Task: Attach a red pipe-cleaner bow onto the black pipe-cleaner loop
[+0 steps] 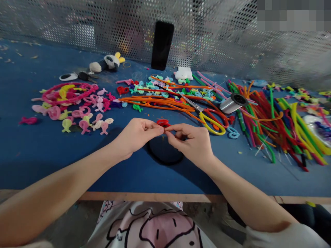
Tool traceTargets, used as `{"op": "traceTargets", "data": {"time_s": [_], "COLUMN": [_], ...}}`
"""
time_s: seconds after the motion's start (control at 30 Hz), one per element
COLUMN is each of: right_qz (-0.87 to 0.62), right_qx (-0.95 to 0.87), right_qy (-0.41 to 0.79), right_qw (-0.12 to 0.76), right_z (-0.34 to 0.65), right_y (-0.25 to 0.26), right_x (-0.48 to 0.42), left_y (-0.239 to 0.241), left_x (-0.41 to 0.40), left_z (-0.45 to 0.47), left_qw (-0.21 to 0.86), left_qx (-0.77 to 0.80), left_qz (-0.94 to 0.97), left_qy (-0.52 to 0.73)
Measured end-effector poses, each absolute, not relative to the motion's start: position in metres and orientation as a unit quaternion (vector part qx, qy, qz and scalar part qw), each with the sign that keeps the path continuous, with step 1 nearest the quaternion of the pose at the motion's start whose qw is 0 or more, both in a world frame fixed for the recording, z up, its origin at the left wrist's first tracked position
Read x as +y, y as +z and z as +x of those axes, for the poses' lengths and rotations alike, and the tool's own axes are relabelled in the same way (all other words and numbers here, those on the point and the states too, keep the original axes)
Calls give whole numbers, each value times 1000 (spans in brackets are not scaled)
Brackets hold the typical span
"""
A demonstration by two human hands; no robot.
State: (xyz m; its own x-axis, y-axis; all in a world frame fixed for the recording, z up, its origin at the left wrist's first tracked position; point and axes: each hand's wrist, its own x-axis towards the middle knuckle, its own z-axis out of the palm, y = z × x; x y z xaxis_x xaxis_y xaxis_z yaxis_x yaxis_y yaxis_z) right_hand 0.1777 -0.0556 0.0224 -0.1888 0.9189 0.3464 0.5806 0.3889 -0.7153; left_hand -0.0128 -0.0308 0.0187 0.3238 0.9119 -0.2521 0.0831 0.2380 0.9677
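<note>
My left hand [138,134] and my right hand [192,141] meet fingertip to fingertip above the blue table [38,151]. Both are pinched on a small red pipe-cleaner piece [162,123] bent into loops. A dark ring [165,153] lies on the table just beneath the hands. Yellow-handled scissors [209,120] lie just beyond my right hand. Long orange pipe cleaners [157,102] stretch across the table behind the hands.
Pink and yellow twisted shapes [74,110] are heaped at the left. A bundle of coloured pipe cleaners [281,127] fills the right, beside a silver spool [232,102]. A black phone [162,44] leans on the perforated metal wall, near a small plush toy [106,63].
</note>
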Motion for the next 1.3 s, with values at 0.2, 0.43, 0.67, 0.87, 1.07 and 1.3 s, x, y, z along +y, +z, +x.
{"op": "traceTargets", "data": {"time_s": [0.2, 0.43, 0.67, 0.87, 1.07, 1.3], "right_qz": [-486, -456, -450, -461, -466, -456], "right_qx": [-761, -806, -812, -802, -814, -837], "right_qy": [167, 70, 66, 84, 82, 62], "right_qw": [397, 370, 365, 371, 336, 296], "right_z": [178, 179, 180, 180, 181, 180], "right_y": [22, 17, 14, 13, 13, 9], "right_x": [-56, -54, -53, -53, -52, -51], "left_y": [24, 27, 28, 29, 28, 30], "left_x": [-33, -36, -36, -34, -34, -33], "left_z": [-13, -12, -12, -14, -18, -19], "left_qw": [661, 663, 671, 705, 720, 696], "left_qx": [471, 489, 492, 465, 445, 472], "left_qz": [486, 473, 466, 432, 435, 475], "left_qy": [324, 312, 301, 315, 307, 260]}}
